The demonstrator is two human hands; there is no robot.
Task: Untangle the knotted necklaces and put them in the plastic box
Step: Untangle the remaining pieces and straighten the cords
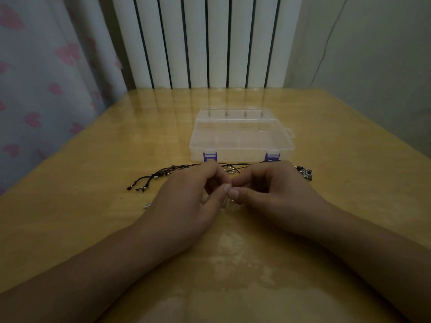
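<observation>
Black cord necklaces (pixel 163 174) lie knotted; left hand (pixel 191 197) and right hand (pixel 272 190) fingers pinch something unseen between them; tease strands apart gently, never yank.

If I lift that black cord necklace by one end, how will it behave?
Probably limp: the black cord necklace lies in loose curves on the table. Its small beads may snag other strands. It looks light, so it should trail rather than resist.
</observation>
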